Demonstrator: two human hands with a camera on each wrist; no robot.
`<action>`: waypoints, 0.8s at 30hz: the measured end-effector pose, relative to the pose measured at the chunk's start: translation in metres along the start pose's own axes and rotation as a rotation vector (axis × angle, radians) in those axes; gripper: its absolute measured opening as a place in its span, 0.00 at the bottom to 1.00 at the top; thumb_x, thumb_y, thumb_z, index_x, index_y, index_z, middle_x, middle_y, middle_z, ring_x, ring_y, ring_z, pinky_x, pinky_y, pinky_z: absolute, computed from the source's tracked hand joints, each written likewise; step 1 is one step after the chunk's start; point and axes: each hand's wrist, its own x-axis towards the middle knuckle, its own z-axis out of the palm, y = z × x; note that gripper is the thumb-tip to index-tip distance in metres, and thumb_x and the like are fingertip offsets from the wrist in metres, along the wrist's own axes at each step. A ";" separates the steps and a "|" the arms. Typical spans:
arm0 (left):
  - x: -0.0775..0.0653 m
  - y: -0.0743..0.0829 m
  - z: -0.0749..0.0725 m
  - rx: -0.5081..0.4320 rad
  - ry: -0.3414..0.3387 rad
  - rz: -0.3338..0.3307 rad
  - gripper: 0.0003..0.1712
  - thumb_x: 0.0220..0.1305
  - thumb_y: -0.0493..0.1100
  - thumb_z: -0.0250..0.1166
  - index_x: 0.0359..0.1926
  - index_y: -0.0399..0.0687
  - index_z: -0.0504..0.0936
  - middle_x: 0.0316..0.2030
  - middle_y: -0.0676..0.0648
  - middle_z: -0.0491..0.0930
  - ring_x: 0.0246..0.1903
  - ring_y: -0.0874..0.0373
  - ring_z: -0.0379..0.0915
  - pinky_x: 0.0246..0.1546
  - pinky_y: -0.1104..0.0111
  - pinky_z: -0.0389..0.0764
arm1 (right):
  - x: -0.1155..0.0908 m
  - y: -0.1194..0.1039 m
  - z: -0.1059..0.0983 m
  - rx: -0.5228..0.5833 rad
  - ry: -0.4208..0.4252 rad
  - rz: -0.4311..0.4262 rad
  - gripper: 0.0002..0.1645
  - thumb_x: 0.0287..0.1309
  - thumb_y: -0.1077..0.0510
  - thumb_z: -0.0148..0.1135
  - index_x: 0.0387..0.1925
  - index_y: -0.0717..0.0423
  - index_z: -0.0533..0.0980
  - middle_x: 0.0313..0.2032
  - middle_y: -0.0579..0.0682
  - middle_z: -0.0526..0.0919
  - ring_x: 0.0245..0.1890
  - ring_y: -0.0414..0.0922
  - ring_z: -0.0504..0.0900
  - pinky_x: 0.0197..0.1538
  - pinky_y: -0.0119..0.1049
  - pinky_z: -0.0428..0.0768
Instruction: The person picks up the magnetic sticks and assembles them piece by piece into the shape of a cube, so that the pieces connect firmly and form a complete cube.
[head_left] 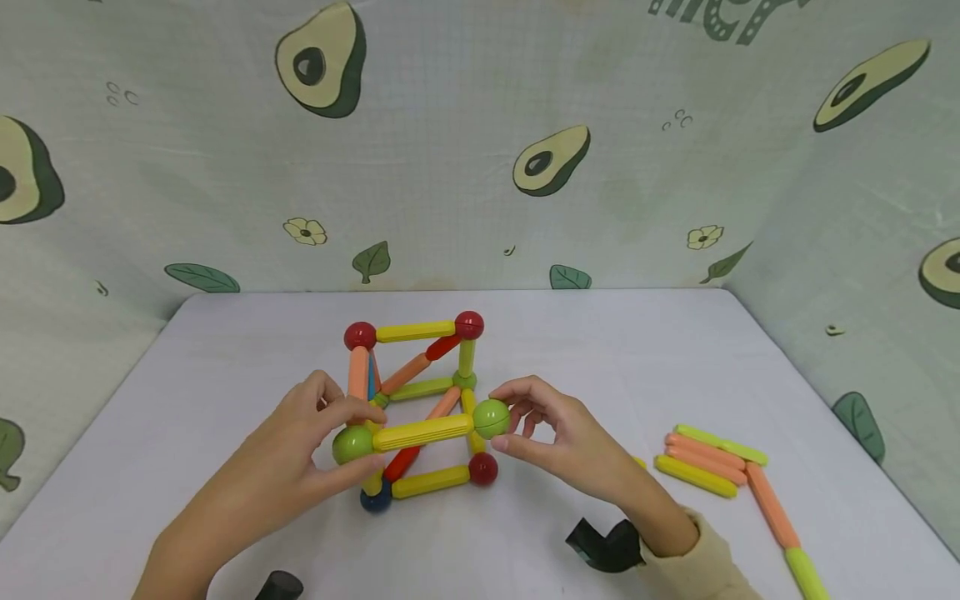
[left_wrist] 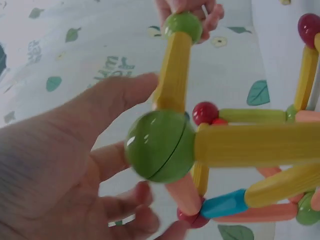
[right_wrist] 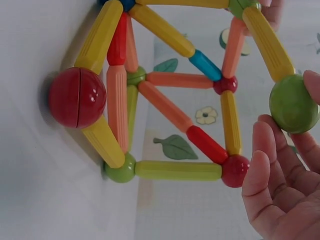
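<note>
A frame of magnetic rods and balls stands on the table, seen in all views. Across its near upper side runs a ribbed yellow rod [head_left: 423, 432] with a green ball at each end. My left hand [head_left: 318, 442] holds the left green ball [left_wrist: 160, 146], one finger over the rod's end and another below. My right hand [head_left: 551, 433] pinches the right green ball [right_wrist: 294, 104] between thumb and fingers. Beneath that ball, a red ball [head_left: 483, 469] sits low at the near right corner. A blue ball [head_left: 376, 497] is at the near left corner, below my left hand.
To the right lie loose rods: a yellow rod [head_left: 696, 477], several orange ones and a green rod [head_left: 720, 444]. An orange rod [head_left: 772, 505] joined to a green one slants toward the front edge. Black straps [head_left: 606, 546] hang near the wrists. A patterned cloth [head_left: 450, 150] rises behind the table.
</note>
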 end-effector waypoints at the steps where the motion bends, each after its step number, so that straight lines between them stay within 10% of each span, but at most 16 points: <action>1: 0.001 0.002 0.001 0.017 0.033 0.008 0.15 0.49 0.56 0.71 0.39 0.72 0.78 0.33 0.55 0.62 0.35 0.63 0.59 0.26 0.75 0.66 | 0.000 0.000 0.000 -0.001 0.000 0.002 0.22 0.53 0.58 0.66 0.50 0.52 0.71 0.41 0.45 0.78 0.37 0.43 0.75 0.40 0.30 0.77; 14: 0.016 -0.003 0.018 -0.005 0.205 0.260 0.12 0.42 0.48 0.75 0.32 0.65 0.84 0.30 0.66 0.74 0.41 0.65 0.56 0.43 0.58 0.57 | 0.000 0.000 -0.001 -0.008 0.003 0.016 0.23 0.53 0.58 0.66 0.51 0.52 0.71 0.41 0.45 0.78 0.37 0.42 0.76 0.40 0.29 0.77; 24: 0.017 -0.006 0.022 -0.080 0.211 0.292 0.11 0.44 0.48 0.75 0.32 0.62 0.85 0.27 0.69 0.74 0.40 0.67 0.55 0.41 0.59 0.55 | 0.000 0.000 -0.003 -0.015 -0.020 0.035 0.24 0.54 0.56 0.66 0.52 0.52 0.70 0.42 0.44 0.78 0.38 0.42 0.76 0.42 0.30 0.77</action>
